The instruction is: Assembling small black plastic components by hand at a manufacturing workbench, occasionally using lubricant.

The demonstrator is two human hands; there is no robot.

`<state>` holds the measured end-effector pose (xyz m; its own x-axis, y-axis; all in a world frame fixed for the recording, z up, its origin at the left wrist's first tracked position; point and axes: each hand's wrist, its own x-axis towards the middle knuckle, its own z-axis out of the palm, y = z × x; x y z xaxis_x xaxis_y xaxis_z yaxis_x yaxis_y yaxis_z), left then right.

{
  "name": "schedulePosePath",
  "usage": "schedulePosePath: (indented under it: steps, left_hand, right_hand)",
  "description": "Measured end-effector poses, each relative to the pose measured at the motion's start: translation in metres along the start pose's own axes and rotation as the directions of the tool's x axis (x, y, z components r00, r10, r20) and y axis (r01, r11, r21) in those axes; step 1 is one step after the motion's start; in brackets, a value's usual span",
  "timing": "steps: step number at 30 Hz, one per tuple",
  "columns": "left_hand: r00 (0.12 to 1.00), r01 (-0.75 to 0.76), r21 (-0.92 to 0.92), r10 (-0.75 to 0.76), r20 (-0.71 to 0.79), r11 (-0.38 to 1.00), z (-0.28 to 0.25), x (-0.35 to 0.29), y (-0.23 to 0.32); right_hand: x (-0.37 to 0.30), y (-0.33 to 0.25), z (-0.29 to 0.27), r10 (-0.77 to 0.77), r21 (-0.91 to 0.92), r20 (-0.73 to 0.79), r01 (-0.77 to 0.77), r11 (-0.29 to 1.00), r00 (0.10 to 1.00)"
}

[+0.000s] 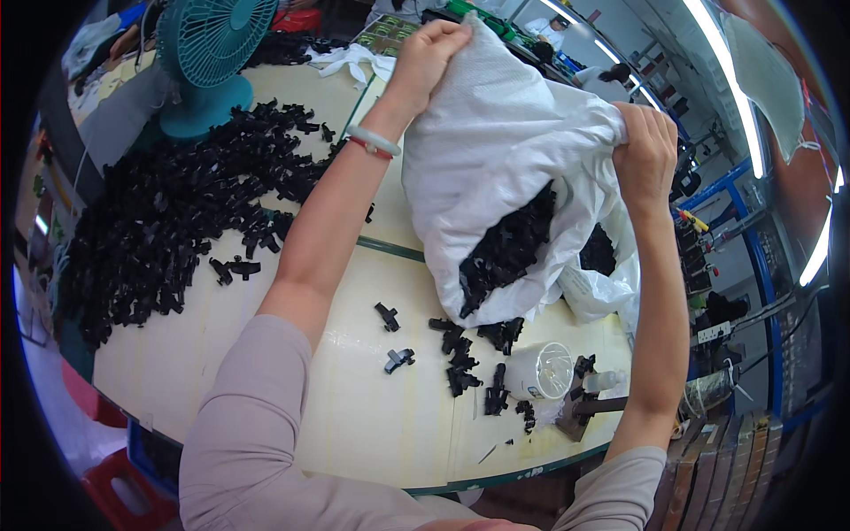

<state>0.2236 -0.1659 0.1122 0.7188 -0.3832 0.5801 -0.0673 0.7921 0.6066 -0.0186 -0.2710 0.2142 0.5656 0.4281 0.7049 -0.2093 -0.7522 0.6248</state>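
A big white woven sack (496, 124) hangs raised between my two hands over the table. My left hand (428, 64) is closed on its upper left corner, and my right hand (645, 152) grips its right edge. Through the sack's mouth, low and facing me, shows a heap of small black plastic parts (509, 246). Several loose parts (459, 361) of the same kind lie on the tabletop below the mouth. Beside my left forearm spreads a large pile of black parts (195, 190).
A teal fan (212, 53) stands behind the pile. Near the table's right front are a white round tub (538, 372) and a small bench fixture (580, 411). Another white bag (602, 279) with black parts sits right of the sack. A red stool (128, 491) is at lower left.
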Motion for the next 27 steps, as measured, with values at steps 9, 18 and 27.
schedulePosePath:
  steps: [9,18,27]
  left_hand:
    - [0.992,0.065,0.384,-0.016,-0.127,0.921,0.027,0.081,-0.037]
    - [0.980,-0.193,0.351,0.199,0.019,0.916,0.050,0.096,-0.044]
    - [0.988,0.051,0.104,-0.065,0.139,0.993,0.056,0.124,-0.065]
  right_hand:
    - [-0.042,-0.014,0.010,0.119,-0.040,0.214,-0.113,0.993,0.969]
    - [-0.010,0.021,0.023,0.220,-0.147,0.128,-0.201,0.969,0.967]
    - [-0.010,-0.011,0.022,-0.107,0.055,0.059,0.104,0.993,0.992]
